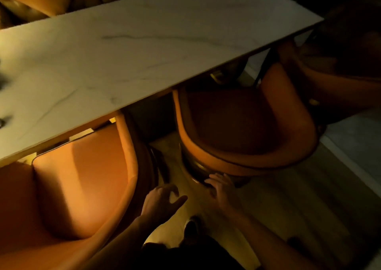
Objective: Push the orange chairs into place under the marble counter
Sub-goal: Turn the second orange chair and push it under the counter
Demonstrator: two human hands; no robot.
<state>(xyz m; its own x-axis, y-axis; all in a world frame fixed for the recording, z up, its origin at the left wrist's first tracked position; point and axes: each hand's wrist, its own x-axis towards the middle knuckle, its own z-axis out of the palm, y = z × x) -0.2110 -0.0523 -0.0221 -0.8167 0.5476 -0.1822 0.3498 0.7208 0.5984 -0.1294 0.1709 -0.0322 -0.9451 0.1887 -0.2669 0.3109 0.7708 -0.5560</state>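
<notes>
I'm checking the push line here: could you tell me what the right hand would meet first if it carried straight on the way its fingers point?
Most likely the curved back of the middle orange chair: the right hand has its fingertips at or just short of it; depth is unclear.

The counter (127,49) is white marble with thin grey veins running across it. At 8 o'clock, the near chair (82,187) is bright orange, its seat cushion edged in darker piping. At 3 o'clock, the second chair (257,160) is deeper orange with a dark seam along its curved back. The floor (288,203) between them is pale, yellow-tinted wood grain.
</notes>
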